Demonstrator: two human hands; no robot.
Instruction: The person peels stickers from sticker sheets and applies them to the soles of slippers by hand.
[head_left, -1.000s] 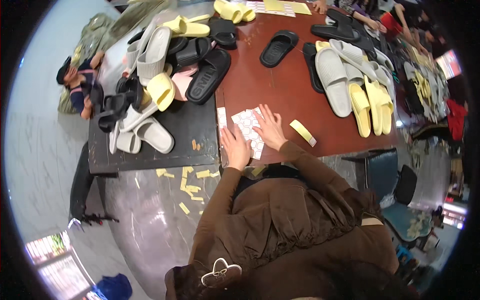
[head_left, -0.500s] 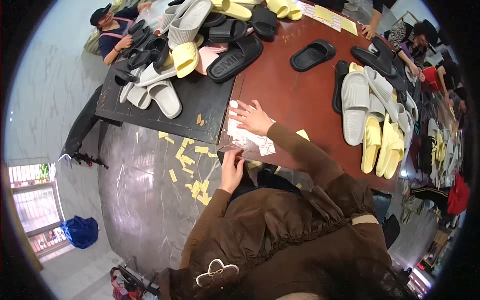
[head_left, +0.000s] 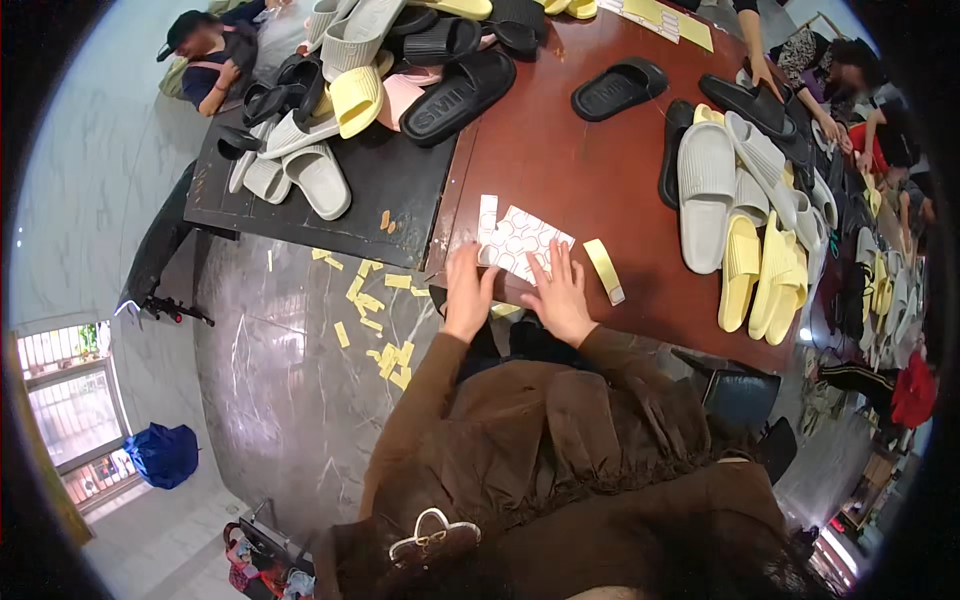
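Observation:
A white sheet of stickers (head_left: 522,238) with reddish outlined shapes lies tilted near the front edge of the red-brown table. My left hand (head_left: 467,297) touches its near left corner, fingers stretched out and the thumb apart. On the sheet's near right edge rests my right hand (head_left: 562,302), its fingers spread flat. Neither hand grips anything. A narrow white strip (head_left: 488,215) of the same printed pattern sticks up at the sheet's left side. Right of the sheet is a yellow strip of paper (head_left: 601,268) with a pale end.
A pile of grey, black, yellow and pink slides (head_left: 357,100) covers the black table (head_left: 395,220) at left. More slides (head_left: 708,190) stand heaped at right, and a lone black slide (head_left: 620,88) lies between. Yellow paper scraps (head_left: 368,302) litter the floor. Other people work around the table.
My right hand has drawn back toward me, off the sheet's middle to its near edge. My left hand has moved up onto the table edge. The sheet now lies turned and more uncovered.

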